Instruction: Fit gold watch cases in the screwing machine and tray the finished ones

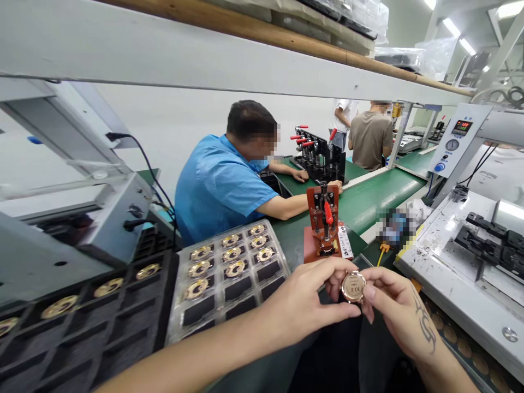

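A round gold-coloured watch case (353,287) is held between my two hands, its marked back facing up toward me. My left hand (315,297) grips its left edge with thumb and fingers. The fingers and thumb of my right hand (391,297) pinch the right edge. Just beyond the hands stands a red-brown clamp fixture (323,218) with a red handle. To the left lies a clear plastic tray (174,305) with several gold ring-shaped parts in its pockets. Farther left, a black compartment tray (161,322) holds several more gold parts.
A person in blue (221,180) sits beyond the tray, an arm reaching behind the fixture. Black clamps with red handles (317,155) stand farther back. A grey machine (470,273) is at right, another machine (102,218) at left, and a shelf beam (204,60) crosses overhead.
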Demonstrator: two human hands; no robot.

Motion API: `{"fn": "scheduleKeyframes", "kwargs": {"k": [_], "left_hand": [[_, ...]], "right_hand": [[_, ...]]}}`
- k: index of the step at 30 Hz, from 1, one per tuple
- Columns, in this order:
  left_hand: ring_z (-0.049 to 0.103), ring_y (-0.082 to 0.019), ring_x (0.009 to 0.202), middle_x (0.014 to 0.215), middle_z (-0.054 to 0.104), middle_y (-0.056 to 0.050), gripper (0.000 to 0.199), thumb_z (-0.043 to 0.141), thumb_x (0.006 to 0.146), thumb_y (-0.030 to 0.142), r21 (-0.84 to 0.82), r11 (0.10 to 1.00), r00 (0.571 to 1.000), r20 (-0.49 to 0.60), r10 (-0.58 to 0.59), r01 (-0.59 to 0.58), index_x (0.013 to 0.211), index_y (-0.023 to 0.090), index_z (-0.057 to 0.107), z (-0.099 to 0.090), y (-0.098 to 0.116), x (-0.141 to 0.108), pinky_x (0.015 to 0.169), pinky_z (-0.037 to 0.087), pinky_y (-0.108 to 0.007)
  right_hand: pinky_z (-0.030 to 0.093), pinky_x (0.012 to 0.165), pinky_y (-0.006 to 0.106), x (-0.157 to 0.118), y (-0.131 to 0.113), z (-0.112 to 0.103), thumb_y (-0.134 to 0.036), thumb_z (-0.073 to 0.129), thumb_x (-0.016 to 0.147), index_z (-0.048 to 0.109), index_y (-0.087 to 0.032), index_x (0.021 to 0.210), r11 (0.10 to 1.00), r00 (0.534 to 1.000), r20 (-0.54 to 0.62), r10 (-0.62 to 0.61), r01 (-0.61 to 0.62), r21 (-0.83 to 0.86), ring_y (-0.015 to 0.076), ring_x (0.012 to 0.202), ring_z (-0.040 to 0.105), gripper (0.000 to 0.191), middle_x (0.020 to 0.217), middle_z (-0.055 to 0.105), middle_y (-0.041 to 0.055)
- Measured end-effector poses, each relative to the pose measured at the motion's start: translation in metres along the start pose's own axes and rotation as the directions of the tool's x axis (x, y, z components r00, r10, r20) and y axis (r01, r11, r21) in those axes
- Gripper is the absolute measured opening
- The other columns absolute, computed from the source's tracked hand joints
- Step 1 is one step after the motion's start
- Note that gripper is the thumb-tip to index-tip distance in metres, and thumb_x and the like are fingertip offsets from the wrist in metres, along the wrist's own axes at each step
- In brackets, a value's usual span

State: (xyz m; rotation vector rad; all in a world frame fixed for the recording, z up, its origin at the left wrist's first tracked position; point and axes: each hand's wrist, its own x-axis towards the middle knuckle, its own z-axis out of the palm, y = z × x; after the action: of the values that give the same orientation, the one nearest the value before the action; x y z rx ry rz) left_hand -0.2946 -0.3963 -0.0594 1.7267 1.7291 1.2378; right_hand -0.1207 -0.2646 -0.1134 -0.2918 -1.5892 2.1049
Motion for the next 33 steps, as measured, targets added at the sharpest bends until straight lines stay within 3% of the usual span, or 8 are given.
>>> {"fn": "scheduleKeyframes", "kwargs": {"k": [5,17,33], "left_hand": [[0.067,-0.014,0.076,0.089,0.072,0.006,0.040,0.093,0.085,0.028,0.008,1.000,0.998,-0.068,0.012,-0.011,0.117,0.026,0.069,0.007,-0.003,-0.005,0.072,0.054,-0.022],[0.070,-0.016,0.080,0.103,0.076,0.000,0.046,0.091,0.088,0.034,0.015,0.999,0.999,-0.040,0.037,-0.036,0.127,0.026,0.068,0.007,-0.002,-0.010,0.078,0.059,-0.026],[0.066,-0.015,0.077,0.092,0.072,0.002,0.043,0.091,0.087,0.038,0.014,0.999,0.999,-0.005,0.043,-0.043,0.121,0.023,0.070,0.003,0.001,-0.005,0.073,0.052,-0.025]], "right_hand": [[0.056,0.065,0.023,-0.005,-0.006,0.007,-0.039,0.082,0.099,0.082,-0.025,0.114,0.998,0.998,-0.050,-0.029,0.026,-0.057,0.0118,0.072,0.065,0.021,0.094,0.076,0.0030],[0.058,0.064,0.028,-0.009,-0.009,0.008,-0.043,0.081,0.098,0.081,-0.022,0.111,0.998,0.999,-0.037,-0.013,0.011,-0.066,0.0151,0.071,0.066,0.025,0.095,0.077,0.0059],[0.058,0.066,0.028,-0.013,-0.006,0.001,-0.040,0.072,0.105,0.081,-0.023,0.116,0.999,1.000,0.002,-0.017,0.017,-0.042,0.0165,0.074,0.068,0.023,0.093,0.078,0.0067]]}}
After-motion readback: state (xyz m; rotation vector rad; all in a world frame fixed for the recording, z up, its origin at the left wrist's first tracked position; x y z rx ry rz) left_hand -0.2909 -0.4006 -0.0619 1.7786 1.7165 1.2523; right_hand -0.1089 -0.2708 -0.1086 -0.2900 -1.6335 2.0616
